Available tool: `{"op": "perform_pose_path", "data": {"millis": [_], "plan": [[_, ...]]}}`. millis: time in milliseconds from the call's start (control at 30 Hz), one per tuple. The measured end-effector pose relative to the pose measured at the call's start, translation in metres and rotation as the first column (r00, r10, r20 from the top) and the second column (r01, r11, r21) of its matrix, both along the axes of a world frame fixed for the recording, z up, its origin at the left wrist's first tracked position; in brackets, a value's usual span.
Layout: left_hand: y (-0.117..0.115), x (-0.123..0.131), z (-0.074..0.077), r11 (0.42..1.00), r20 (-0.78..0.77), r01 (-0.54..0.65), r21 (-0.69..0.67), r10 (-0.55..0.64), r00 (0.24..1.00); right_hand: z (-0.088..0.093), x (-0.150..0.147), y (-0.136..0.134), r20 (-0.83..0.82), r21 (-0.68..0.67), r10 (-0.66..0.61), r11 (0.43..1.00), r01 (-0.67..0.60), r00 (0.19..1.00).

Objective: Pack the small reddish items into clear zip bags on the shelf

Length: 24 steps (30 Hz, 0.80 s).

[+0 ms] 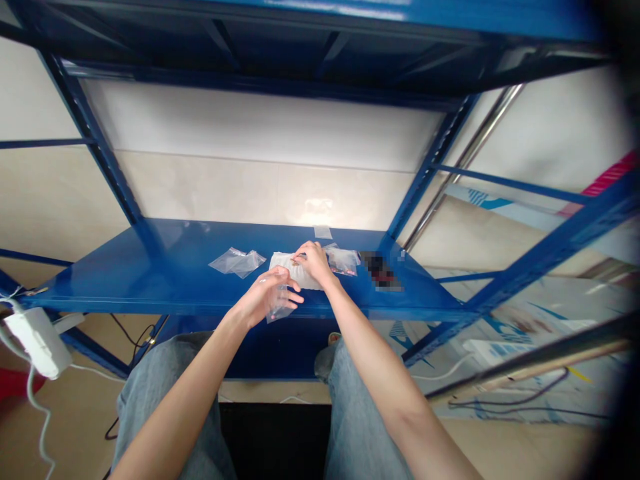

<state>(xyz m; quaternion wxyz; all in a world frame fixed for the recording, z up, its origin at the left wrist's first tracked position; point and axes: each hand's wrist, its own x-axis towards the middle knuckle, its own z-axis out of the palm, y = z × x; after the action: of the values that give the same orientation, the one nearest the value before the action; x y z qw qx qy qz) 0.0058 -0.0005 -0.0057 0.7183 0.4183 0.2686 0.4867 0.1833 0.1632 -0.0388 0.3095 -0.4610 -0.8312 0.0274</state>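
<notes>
My left hand point(265, 293) is closed on a small clear plastic bag point(280, 308) that hangs below its fingers at the shelf's front edge. A few tiny specks show low in the bag. My right hand point(315, 259) is over a white cloth or paper pad point(281, 259), its fingertips pinched on a small brownish thing point(294, 262) too small to name. The pad lies on the blue shelf point(175, 267), partly hidden by both hands. Right of it is another clear bag point(344, 260) with small reddish and dark pieces inside.
Flat clear bags point(237, 262) lie left of the pad. A small white packet point(323, 232) rests near the back wall. A blurred-out dark object point(381, 270) is at the right. Blue uprights point(107, 167) and an upper shelf point(300, 60) frame the space. A white power strip point(37, 341) hangs at left.
</notes>
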Motion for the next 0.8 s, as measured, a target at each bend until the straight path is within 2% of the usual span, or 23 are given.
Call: {"op": "perform_pose_path", "data": {"millis": [100,200,233,300,333,400,500,667,733,800], "plan": [[0.000,0.001,-0.002,1.000,0.003,0.023,-0.006,-0.023,1.000,0.005,-0.001,-0.003,-0.045,-0.011,0.007,1.000,-0.007,0.999],[0.002,0.001,-0.007,1.000,-0.036,0.003,0.006,-0.003,0.999,0.015,-0.007,-0.015,-0.305,-0.046,0.080,0.994,-0.099,0.949],[0.002,0.001,-0.009,1.000,-0.053,-0.008,0.017,0.009,0.999,0.019,-0.009,-0.023,-0.435,-0.068,0.120,0.984,-0.165,0.893],[0.003,0.002,-0.012,0.999,-0.083,-0.028,0.044,0.032,0.996,0.026,-0.014,-0.043,-0.658,-0.101,0.191,0.936,-0.337,0.728],[0.003,0.002,-0.013,0.998,-0.097,-0.033,0.055,0.039,0.995,0.030,-0.015,-0.054,-0.719,-0.113,0.221,0.898,-0.426,0.659],[0.003,0.003,-0.014,0.997,-0.127,-0.033,0.068,0.042,0.991,0.036,-0.015,-0.076,-0.760,-0.142,0.269,0.820,-0.555,0.592],[0.002,0.004,-0.015,0.997,-0.148,-0.025,0.072,0.036,0.988,0.042,-0.011,-0.098,-0.758,-0.175,0.305,0.757,-0.630,0.577],[0.000,0.006,-0.012,0.997,-0.125,-0.033,0.075,0.042,0.991,0.042,-0.004,-0.106,-0.703,-0.192,0.352,0.742,-0.642,0.618],[-0.001,0.006,-0.009,0.997,-0.111,-0.039,0.071,0.047,0.993,0.039,-0.002,-0.102,-0.698,-0.188,0.351,0.752,-0.632,0.625],[-0.002,0.007,-0.006,0.997,-0.103,-0.043,0.065,0.050,0.993,0.033,0.003,-0.094,-0.708,-0.166,0.308,0.802,-0.574,0.636]]}}
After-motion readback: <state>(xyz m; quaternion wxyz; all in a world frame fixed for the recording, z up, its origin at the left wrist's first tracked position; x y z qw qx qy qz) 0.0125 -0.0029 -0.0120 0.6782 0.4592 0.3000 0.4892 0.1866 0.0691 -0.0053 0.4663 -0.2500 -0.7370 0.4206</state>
